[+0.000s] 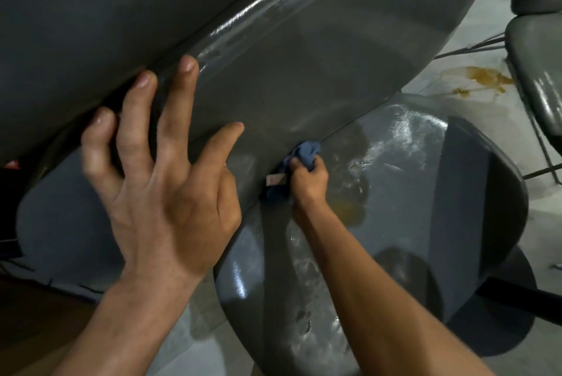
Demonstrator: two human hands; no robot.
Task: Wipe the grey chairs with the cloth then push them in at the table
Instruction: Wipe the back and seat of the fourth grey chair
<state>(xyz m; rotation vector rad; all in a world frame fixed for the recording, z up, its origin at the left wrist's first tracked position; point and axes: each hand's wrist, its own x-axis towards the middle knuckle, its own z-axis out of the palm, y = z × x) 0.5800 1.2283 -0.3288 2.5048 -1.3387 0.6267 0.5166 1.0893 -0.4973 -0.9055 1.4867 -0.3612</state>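
Right hand (pixel 307 176) grips soft cloth (pixel 304 152); left hand (pixel 164 169), fingers spread, steadies rigid, slick-looking chair (pixel 304 77) at nine o'clock.

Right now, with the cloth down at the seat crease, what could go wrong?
1. The yellow-brown spot on the chair seat sits beside the right hand; the bunched blue cloth may smear it rather than lift it.
2. The seat looks wet and streaky, so pushing in now may leave marks.
3. The left hand rests spread on the backrest, fingertips at its top edge by another grey surface; they might get pinched if the chair shifts.
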